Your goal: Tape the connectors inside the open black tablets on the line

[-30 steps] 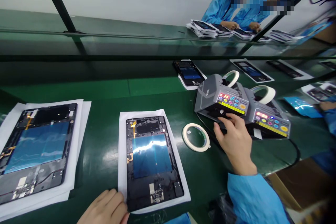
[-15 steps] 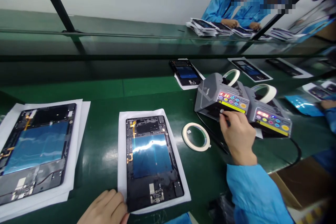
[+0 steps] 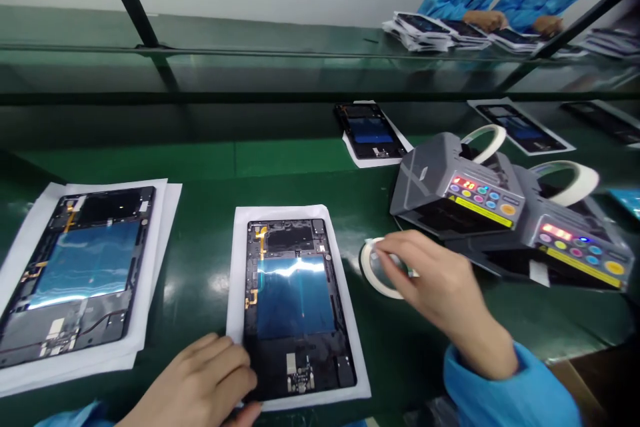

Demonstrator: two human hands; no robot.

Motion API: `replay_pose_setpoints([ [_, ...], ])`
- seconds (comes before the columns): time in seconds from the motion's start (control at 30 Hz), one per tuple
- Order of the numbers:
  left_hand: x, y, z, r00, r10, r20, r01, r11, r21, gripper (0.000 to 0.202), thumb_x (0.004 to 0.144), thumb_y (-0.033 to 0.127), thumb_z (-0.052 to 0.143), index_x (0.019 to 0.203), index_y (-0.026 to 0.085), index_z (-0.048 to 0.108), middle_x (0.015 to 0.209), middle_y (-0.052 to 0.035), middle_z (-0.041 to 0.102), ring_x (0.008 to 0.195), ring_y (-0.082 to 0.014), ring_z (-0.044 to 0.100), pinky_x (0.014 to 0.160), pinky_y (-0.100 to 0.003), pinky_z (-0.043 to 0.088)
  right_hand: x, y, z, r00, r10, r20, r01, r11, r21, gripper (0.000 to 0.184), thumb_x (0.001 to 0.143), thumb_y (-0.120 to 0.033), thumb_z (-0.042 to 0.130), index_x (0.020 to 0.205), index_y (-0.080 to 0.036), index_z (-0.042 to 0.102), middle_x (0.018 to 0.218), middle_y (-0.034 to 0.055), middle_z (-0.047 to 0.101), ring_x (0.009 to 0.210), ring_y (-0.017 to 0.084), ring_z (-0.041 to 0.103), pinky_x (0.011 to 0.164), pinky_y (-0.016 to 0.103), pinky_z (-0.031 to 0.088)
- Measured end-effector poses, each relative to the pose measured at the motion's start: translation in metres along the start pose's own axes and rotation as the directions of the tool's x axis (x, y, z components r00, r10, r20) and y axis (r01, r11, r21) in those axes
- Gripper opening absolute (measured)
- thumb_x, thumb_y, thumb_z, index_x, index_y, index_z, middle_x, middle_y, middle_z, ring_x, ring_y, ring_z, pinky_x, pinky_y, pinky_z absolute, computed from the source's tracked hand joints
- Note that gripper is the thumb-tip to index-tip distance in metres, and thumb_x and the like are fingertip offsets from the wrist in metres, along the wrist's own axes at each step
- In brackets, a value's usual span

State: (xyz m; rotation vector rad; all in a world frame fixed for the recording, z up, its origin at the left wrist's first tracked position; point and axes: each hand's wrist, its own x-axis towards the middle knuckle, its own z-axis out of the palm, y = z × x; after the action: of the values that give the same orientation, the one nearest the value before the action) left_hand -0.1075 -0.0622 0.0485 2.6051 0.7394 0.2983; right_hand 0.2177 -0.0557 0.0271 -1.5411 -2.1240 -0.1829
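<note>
An opened tablet (image 3: 295, 297), its inside showing a large blue shiny panel, lies on a white sheet (image 3: 235, 233) in front of me. My left hand (image 3: 210, 377) has its fingers curled at the tablet's lower left corner, thumb near the bottom edge. My right hand (image 3: 430, 277) is above a roll of pale tape (image 3: 373, 273) lying flat, partly covering it. Its thumb and index finger are pinched on a small whitish piece of tape (image 3: 370, 241).
Two grey tape dispensers (image 3: 425, 180) with lit displays stand at the right. Another opened tablet (image 3: 80, 260) lies on white sheets at the left, and one more (image 3: 373, 130) farther back. Behind the rail (image 3: 250, 53), a person in blue handles stacked tablets (image 3: 420, 30).
My right hand has left the near dispenser's front and moved left over the tape roll, carrying the small piece. My left hand stays at the tablet's corner. The view has shifted slightly.
</note>
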Motion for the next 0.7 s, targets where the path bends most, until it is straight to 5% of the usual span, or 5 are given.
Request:
replay_pose_setpoints([
  [0.17,0.058,0.001,0.007,0.998,0.004,0.062,-0.015,0.984,0.18,0.015,0.089,0.021,0.048,0.078,0.017,0.057,0.073,-0.002,0.057,0.064,-0.019,0.055,0.059,-0.033,0.048,0.021,-0.006,0.046,0.971,-0.052,0.235,0.024,0.993,0.119,0.016,0.092,-0.021,0.046,0.095,-0.019,0.062,0.092,0.0041,0.066,0.082,0.014,0.063,0.069,0.027,0.05],
  [0.37,0.126,-0.02,0.036,0.991,-0.123,0.046,0.103,0.944,0.315,0.016,0.085,0.029,0.06,0.079,0.015,0.057,0.075,-0.0046,0.058,0.07,-0.0218,0.058,0.06,-0.034,0.051,0.009,0.006,0.063,0.959,-0.103,0.265,0.047,0.977,0.207,0.026,0.093,-0.026,0.043,0.11,-0.016,0.06,0.102,0.0079,0.064,0.087,0.018,0.06,0.075,0.033,0.049],
  [0.7,0.158,-0.035,0.057,0.981,-0.189,0.051,0.168,0.946,0.277,0.02,0.085,0.033,0.06,0.08,0.013,0.059,0.075,-0.0046,0.057,0.074,-0.0226,0.059,0.062,-0.035,0.052,0.004,0.01,0.067,0.947,-0.11,0.303,0.05,0.978,0.201,0.035,0.093,-0.031,0.04,0.116,-0.014,0.06,0.102,0.0104,0.061,0.087,0.022,0.052,0.074,0.038,0.044],
])
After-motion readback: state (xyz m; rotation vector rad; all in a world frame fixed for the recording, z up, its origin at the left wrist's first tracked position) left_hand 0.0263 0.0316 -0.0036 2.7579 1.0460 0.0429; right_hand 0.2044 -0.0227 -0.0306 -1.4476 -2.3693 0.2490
